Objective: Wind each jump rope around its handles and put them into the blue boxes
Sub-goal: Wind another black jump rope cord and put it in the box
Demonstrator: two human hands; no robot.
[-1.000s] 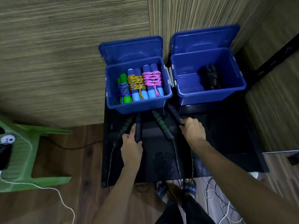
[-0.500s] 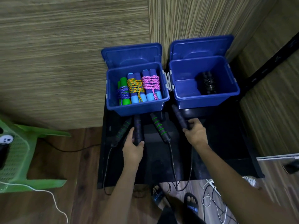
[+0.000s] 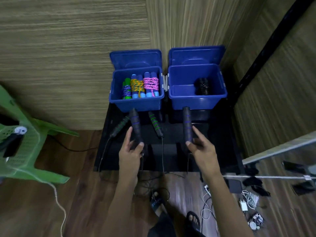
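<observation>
Two open blue boxes stand at the back of a black table (image 3: 220, 151). The left box (image 3: 136, 104) holds three wound ropes: green, yellow and pink. In the right box (image 3: 198, 101) lies one wound black rope (image 3: 202, 86). My left hand (image 3: 130, 154) grips a black handle with blue rings (image 3: 136, 124), raised off the table. My right hand (image 3: 201, 151) grips the matching handle (image 3: 187, 124). Their thin cord hangs down toward the floor. A second rope with green-ringed handles, one at the left (image 3: 120, 125) and one in the middle (image 3: 155, 124), lies on the table between my hands.
A green plastic stool (image 3: 20, 144) stands at the left on the wooden floor. Loose cables and chargers (image 3: 246, 200) lie on the floor at the right. Wood-grain walls close in behind and to the right of the boxes. My feet in sandals show below.
Both hands have lifted the blue-ringed handles off the table and pulled them back toward me. The camera view has shifted, showing more floor.
</observation>
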